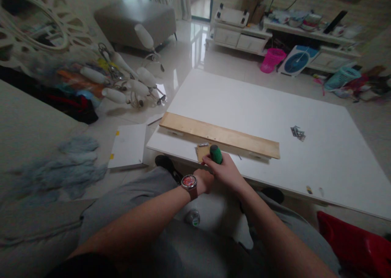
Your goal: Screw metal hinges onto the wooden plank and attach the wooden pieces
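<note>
My right hand (225,170) is closed round a green-handled screwdriver (216,154), held upright at the near edge of a big white panel (262,115). Its tip is hidden behind the hand. Just beyond it lies a small wooden block with a metal hinge (203,149), in front of a long wooden strip (220,134) lying across the panel. My left hand (204,180), with a watch on the wrist, is tucked under and against the right hand; its fingers are hidden.
A small pile of metal fittings (297,132) lies on the panel to the right. A small white board (128,146) rests on the floor at left, beyond it a chandelier with white shades (128,82). A red object (354,241) sits at lower right.
</note>
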`<act>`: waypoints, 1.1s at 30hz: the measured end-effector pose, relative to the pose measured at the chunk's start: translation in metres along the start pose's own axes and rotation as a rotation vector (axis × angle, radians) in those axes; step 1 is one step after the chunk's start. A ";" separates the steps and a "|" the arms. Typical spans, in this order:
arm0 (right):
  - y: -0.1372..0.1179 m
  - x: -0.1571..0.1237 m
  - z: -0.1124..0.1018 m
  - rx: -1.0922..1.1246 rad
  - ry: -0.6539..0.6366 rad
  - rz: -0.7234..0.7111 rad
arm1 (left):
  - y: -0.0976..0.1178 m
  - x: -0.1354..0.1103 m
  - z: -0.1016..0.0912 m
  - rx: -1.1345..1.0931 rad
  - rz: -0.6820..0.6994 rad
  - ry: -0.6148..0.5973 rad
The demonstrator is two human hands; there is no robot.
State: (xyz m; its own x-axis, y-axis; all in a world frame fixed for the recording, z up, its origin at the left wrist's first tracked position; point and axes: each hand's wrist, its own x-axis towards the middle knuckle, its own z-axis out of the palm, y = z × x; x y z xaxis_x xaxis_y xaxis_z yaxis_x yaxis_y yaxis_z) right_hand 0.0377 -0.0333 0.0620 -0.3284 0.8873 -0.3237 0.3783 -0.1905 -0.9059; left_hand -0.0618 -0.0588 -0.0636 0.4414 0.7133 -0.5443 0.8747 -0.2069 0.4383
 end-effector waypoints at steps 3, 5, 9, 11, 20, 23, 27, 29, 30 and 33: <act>0.003 0.001 0.002 -0.019 -0.015 -0.013 | 0.003 -0.001 -0.003 0.096 -0.025 -0.059; 0.003 0.001 0.003 -0.037 -0.019 -0.021 | 0.007 -0.004 -0.008 0.094 -0.030 -0.051; 0.000 0.005 -0.013 -0.189 0.066 -0.046 | 0.018 -0.017 -0.024 0.151 -0.071 -0.096; -0.001 0.009 -0.031 -0.312 0.175 -0.052 | 0.024 -0.024 -0.033 0.168 -0.091 -0.125; 0.016 0.028 -0.092 -0.944 0.216 0.087 | 0.033 -0.036 -0.047 0.220 -0.096 -0.143; 0.025 0.030 -0.086 -1.041 0.091 0.156 | 0.033 -0.036 -0.050 0.219 -0.093 -0.154; 0.035 0.029 -0.083 -1.120 -0.070 0.199 | 0.033 -0.036 -0.051 0.209 -0.079 -0.175; 0.038 0.028 -0.084 -1.153 -0.137 0.209 | 0.032 -0.035 -0.050 0.206 -0.085 -0.162; 0.040 0.028 -0.085 -1.164 -0.156 0.215 | 0.032 -0.035 -0.050 0.206 -0.088 -0.157; 0.043 0.029 -0.086 -1.182 -0.170 0.237 | 0.032 -0.036 -0.049 0.212 -0.087 -0.148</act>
State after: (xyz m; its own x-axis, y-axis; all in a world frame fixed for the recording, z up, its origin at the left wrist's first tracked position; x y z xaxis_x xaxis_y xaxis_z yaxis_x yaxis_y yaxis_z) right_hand 0.1189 0.0199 0.0372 -0.2204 0.7991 -0.5594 0.9702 0.2386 -0.0415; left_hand -0.0597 -0.0582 0.0051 0.3737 0.6323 -0.6786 0.9261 -0.2957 0.2345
